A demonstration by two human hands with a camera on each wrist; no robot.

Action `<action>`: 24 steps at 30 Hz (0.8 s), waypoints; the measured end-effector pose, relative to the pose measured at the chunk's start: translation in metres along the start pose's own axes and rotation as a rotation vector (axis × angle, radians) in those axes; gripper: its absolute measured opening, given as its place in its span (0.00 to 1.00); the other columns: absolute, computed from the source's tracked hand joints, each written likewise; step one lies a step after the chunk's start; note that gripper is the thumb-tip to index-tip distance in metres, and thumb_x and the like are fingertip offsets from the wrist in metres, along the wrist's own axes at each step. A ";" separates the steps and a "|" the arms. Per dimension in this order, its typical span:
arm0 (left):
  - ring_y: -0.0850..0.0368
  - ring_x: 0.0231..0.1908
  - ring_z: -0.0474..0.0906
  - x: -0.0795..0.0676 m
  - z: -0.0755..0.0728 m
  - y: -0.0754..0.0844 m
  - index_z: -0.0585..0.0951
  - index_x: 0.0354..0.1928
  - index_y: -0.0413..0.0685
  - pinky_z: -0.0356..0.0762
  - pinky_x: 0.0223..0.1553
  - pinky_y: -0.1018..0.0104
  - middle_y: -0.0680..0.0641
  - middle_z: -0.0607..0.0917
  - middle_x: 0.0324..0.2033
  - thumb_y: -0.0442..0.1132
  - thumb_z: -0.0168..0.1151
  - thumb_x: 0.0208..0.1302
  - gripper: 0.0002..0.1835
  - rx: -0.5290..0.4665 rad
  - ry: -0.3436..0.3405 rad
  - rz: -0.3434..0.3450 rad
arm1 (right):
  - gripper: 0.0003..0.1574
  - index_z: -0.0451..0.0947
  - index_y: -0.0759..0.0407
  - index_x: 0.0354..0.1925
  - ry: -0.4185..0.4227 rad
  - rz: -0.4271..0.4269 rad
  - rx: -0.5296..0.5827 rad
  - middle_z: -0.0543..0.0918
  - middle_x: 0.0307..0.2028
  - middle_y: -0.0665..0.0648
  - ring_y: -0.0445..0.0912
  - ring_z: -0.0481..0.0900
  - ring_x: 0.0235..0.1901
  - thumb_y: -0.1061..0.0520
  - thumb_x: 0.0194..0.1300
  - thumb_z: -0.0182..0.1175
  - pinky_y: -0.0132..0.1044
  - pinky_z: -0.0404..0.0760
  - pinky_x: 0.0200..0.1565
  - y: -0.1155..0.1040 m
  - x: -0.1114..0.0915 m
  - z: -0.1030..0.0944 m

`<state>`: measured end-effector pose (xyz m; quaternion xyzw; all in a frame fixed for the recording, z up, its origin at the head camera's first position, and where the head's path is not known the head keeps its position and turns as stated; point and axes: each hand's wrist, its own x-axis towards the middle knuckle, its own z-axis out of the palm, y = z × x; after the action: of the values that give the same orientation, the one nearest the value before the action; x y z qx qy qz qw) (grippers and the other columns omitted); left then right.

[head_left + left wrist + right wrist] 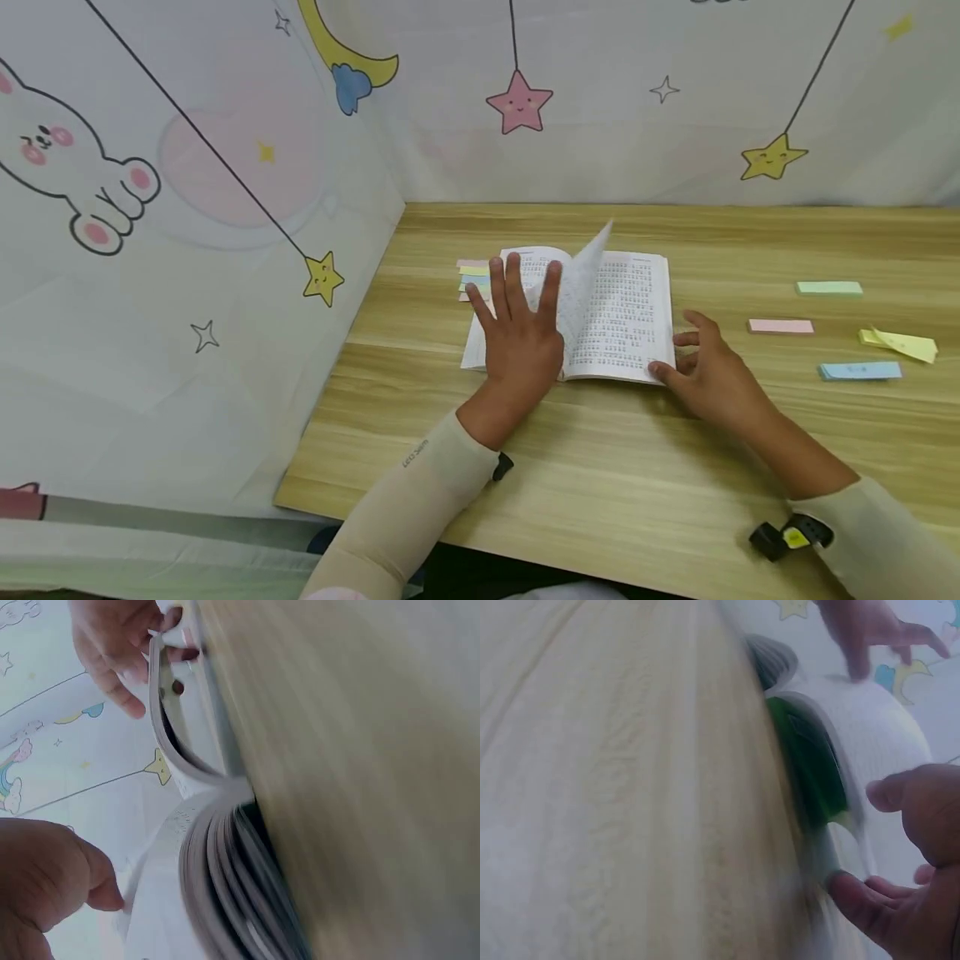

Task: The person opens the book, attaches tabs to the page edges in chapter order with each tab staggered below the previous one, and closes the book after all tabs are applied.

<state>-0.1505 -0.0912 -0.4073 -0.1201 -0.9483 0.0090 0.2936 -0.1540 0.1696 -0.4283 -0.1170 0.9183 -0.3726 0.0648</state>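
An open book (626,321) with printed pages lies on the table, one loose page (588,283) standing up near its middle. My left hand (521,342) is spread over the left pages, fingers straight, its thumb side close to the raised page. At the lower right corner, my right hand (712,367) grips the book's edge, thumb on the page and fingers curled beside it. In the right wrist view the green underside of the cover (810,765) shows, and the book's right half is slightly raised. Colored sticky tabs (474,279) stick out at the book's left edge.
Right of the book lie a green strip pad (829,288), a pink one (780,327), a yellow one (900,343) with a lifted strip, and a blue one (860,371). Decorated white cloth (585,158) stands behind and left of the wooden table (600,467).
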 end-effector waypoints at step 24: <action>0.60 0.48 0.73 -0.002 0.000 0.013 0.80 0.45 0.63 0.67 0.49 0.61 0.61 0.77 0.47 0.56 0.55 0.65 0.13 -0.202 -0.533 0.306 | 0.55 0.40 0.41 0.73 -0.184 0.100 0.380 0.80 0.29 0.65 0.52 0.77 0.21 0.43 0.60 0.63 0.44 0.78 0.23 -0.007 0.004 0.004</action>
<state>-0.1464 -0.0788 -0.4095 -0.2831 -0.9589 -0.0099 0.0166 -0.1562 0.1605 -0.4262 -0.0905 0.8265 -0.5229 0.1877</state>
